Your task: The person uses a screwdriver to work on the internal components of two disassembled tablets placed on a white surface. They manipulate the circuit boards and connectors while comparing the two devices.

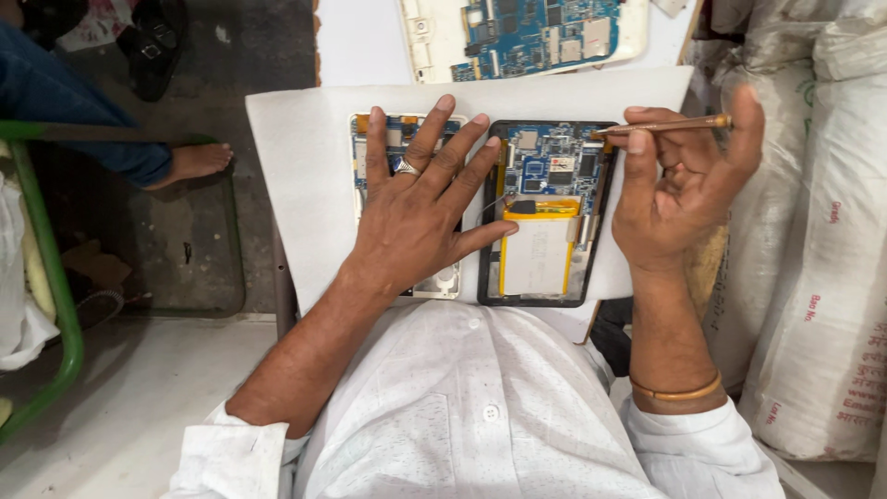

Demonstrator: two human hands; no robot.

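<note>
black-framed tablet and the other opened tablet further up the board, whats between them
In the head view, only a bare strip of the white board separates the black-framed tablet from the upper opened tablet.

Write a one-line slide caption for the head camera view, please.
Left hand rests flat on an opened white tablet while right hand holds a thin brown tool above an opened black tablet.

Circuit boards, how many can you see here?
3: one under the left hand, one in the black frame beside the right hand, one at the top edge. Others may be hidden.
</note>
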